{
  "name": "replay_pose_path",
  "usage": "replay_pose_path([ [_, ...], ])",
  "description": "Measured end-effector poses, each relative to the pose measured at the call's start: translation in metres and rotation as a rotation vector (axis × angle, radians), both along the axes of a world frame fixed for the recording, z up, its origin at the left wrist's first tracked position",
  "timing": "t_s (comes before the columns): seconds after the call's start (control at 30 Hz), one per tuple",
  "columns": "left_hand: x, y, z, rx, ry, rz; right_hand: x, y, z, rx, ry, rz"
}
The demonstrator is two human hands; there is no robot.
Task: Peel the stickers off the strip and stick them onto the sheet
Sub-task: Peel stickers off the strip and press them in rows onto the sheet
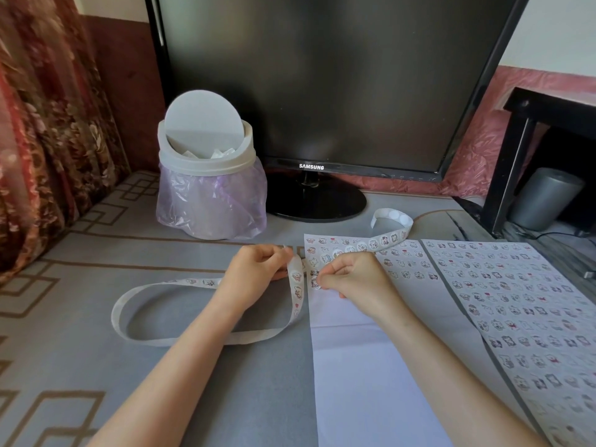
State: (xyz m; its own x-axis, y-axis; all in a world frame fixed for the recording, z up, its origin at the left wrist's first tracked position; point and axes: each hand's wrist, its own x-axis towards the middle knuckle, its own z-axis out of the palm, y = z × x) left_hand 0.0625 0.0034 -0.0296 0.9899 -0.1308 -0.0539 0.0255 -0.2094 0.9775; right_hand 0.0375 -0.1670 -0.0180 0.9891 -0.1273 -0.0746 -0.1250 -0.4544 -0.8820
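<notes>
The strip (296, 285) of stickers loops over the grey worktop (96, 366) left of the sheet (361, 366), its far end running across the sheet's top edge to a curl near the monitor (322, 75). The left hand (258, 267) has its grip closed on the strip just beside the sheet's left edge, while the right hand (353, 279) pinches what looks like a round sticker (315, 283) at that edge. A second sheet (532, 311) covered in stickers lies just right, and a lidded bin (206, 162) stands behind.

The left hand (258, 269) pinches the strip (297, 287) while the right hand (351, 279) pinches a sticker (315, 282) at the sheet (354, 366) edge.
</notes>
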Motion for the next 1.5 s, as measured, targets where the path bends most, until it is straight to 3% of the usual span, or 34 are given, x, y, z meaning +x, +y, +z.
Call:
replay_pose_path([
  [0.57, -0.001, -0.001, 0.002, -0.007, 0.003, -0.002, 0.004, 0.000, -0.006, -0.116, -0.035, 0.002],
  [0.93, 0.000, 0.001, 0.000, 0.002, -0.007, -0.006, 0.009, -0.006, -0.011, -0.056, -0.079, -0.004],
  [1.1, 0.000, 0.000, 0.000, 0.017, -0.011, -0.001, 0.010, -0.002, -0.016, -0.173, -0.092, -0.007],
  [1.5, -0.004, -0.002, 0.004, 0.028, -0.015, 0.007, 0.009, -0.004, -0.018, -0.131, -0.119, 0.009],
])
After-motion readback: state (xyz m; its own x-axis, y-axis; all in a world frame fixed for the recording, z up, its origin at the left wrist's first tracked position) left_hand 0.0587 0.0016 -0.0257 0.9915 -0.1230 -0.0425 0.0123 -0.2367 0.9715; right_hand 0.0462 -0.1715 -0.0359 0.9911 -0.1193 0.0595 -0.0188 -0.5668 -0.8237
